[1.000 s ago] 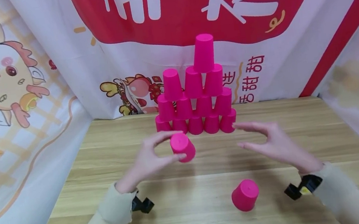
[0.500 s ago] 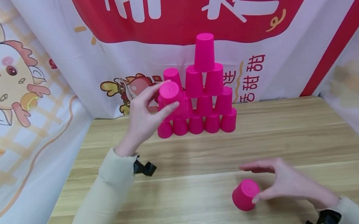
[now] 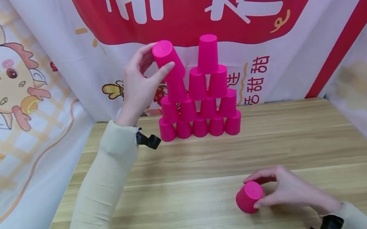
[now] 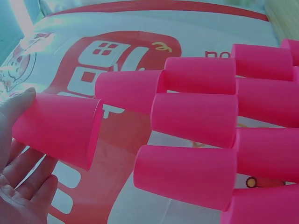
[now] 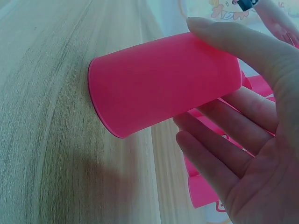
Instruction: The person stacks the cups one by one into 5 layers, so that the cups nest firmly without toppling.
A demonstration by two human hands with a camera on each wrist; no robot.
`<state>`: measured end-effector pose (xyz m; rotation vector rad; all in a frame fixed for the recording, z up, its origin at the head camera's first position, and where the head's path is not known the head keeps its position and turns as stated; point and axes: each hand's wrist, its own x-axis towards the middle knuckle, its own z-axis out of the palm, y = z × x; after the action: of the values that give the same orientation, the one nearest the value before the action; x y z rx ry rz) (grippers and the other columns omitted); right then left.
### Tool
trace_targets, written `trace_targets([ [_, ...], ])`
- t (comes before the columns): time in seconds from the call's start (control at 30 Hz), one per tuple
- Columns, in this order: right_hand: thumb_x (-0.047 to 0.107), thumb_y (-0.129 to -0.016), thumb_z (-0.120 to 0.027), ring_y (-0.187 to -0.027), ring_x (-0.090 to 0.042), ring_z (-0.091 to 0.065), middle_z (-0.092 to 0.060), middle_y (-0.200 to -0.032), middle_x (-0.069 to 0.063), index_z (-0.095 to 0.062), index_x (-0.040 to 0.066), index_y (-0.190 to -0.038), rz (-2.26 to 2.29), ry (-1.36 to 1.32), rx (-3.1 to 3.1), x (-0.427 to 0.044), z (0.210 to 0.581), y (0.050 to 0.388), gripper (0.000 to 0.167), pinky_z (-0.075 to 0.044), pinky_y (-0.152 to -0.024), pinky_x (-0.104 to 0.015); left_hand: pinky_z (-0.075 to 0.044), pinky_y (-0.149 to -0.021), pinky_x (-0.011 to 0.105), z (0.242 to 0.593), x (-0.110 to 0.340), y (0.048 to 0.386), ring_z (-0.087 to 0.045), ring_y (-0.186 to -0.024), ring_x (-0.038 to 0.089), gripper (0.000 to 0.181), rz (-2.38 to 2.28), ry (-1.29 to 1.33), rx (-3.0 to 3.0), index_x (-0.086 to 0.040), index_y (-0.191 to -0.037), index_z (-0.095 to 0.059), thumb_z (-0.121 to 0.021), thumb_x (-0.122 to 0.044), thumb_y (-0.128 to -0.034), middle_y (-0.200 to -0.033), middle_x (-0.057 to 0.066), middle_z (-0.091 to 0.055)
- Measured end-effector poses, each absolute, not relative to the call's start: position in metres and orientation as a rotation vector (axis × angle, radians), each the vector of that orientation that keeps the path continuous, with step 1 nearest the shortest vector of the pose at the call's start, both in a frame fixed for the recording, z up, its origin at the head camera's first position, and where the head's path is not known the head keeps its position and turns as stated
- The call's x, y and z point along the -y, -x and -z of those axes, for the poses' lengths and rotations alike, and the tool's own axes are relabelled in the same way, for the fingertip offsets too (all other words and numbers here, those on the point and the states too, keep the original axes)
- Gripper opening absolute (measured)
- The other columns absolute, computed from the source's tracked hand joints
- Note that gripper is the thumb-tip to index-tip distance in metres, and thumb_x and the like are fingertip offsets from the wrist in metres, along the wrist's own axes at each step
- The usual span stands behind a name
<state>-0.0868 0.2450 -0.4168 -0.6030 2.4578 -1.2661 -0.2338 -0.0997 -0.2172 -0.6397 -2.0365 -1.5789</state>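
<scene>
In the head view my left hand (image 3: 140, 83) pinches an upside-down pink plastic cup (image 3: 165, 53) between thumb and fingers, high at the left of a stack of matching cups (image 3: 200, 127). The left wrist view shows this held cup (image 4: 56, 128) tilted a little and apart from the third-row left cup (image 4: 184, 175). My right hand (image 3: 287, 189) grips another inverted pink cup (image 3: 250, 197) near the front of the table. In the right wrist view the thumb lies on one side of that cup (image 5: 159, 79), fingers on the other; whether its rim touches the table I cannot tell.
The stack rises in rows at the back of the wooden table (image 3: 190, 167), with a single cup (image 3: 208, 54) on top at the right. Right behind it hangs a printed cloth backdrop (image 3: 262, 24). Another cloth (image 3: 19, 150) borders the left side.
My left hand has carried its cup up from in front of the bottom row to above the third-row left cup. My right hand has moved down toward me and taken hold of the front cup.
</scene>
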Motion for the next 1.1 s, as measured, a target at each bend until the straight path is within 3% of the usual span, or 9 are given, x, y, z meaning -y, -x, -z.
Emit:
trace_targets([
  [0.3, 0.039, -0.079, -0.089, -0.105, -0.014, -0.066, -0.072, -0.112, 0.013, -0.072, 0.018, -0.125, 1.236, 0.598, -2.445, -0.246, 0.421, 0.088, 0.053, -0.054, -0.093, -0.047, -0.045, -0.104, 0.025, 0.206, 0.092, 0.253, -0.060, -0.119, 0.013, 0.058, 1.615, 0.582, 2.032, -0.007, -0.136, -0.055, -0.082, -0.022, -0.0875, -0.132, -0.001, -0.065],
  [0.5, 0.043, -0.078, -0.089, -0.106, -0.011, -0.065, -0.072, -0.112, 0.016, -0.073, 0.019, -0.125, 1.203, 0.581, -2.471, -0.244, 0.422, 0.092, 0.055, -0.052, -0.095, -0.048, -0.045, -0.104, 0.024, 0.217, 0.092, 0.285, -0.061, -0.119, 0.013, 0.058, 1.641, 0.581, 2.054, -0.009, -0.138, -0.056, -0.082, -0.023, -0.0877, -0.132, -0.001, -0.065],
  [0.77, 0.039, -0.082, -0.087, -0.107, -0.016, -0.066, -0.072, -0.113, 0.014, -0.070, 0.014, -0.130, 1.272, 0.580, -2.494, -0.242, 0.418, 0.099, 0.057, -0.049, -0.096, -0.059, -0.047, -0.102, 0.025, 0.228, 0.081, 0.314, -0.059, -0.121, 0.009, 0.063, 1.659, 0.633, 2.107, -0.015, -0.141, -0.056, -0.084, -0.029, -0.0861, -0.135, -0.004, -0.063],
  [0.9, 0.040, -0.082, -0.087, -0.106, -0.016, -0.067, -0.071, -0.115, 0.014, -0.070, 0.016, -0.130, 1.358, 0.622, -2.600, -0.238, 0.416, 0.107, 0.057, -0.053, -0.094, -0.055, -0.048, -0.100, 0.023, 0.231, 0.077, 0.315, -0.058, -0.122, 0.009, 0.065, 1.653, 0.617, 2.172, -0.018, -0.143, -0.055, -0.083, -0.032, -0.0862, -0.137, -0.006, -0.061],
  [1.1, 0.028, -0.086, -0.085, -0.109, -0.014, -0.066, -0.070, -0.121, 0.010, -0.067, 0.019, -0.136, 1.485, 0.693, -2.702, -0.229, 0.396, 0.124, 0.054, -0.054, -0.094, -0.042, -0.047, -0.100, 0.022, 0.235, 0.074, 0.316, -0.058, -0.123, 0.010, 0.065, 1.661, 0.581, 2.206, -0.018, -0.145, -0.054, -0.081, -0.033, -0.0880, -0.139, -0.005, -0.060],
])
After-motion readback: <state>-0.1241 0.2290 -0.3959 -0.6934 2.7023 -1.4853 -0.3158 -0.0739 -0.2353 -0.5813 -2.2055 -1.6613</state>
